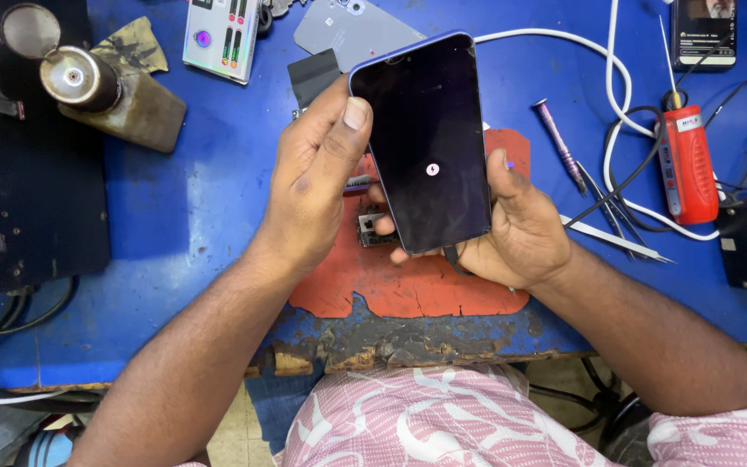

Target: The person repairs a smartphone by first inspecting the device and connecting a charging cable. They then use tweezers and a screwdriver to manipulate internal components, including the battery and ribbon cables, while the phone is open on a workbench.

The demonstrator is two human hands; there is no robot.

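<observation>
far left: a metal canister (81, 79) on a stained block, on the blue workbench (183, 207). left hand (313, 177) grips the left edge of a dark smartphone (425, 143), thumb pressed near the upper corner. the phone is held tilted above a cracked orange mat (408, 285), its screen dark except for a small white charging icon. right hand (520, 220) closes around the phone's lower right edge. to the right lie a purple screwdriver (559, 143), tweezers (620, 240) and a red tool (689, 164) among white cables.
</observation>
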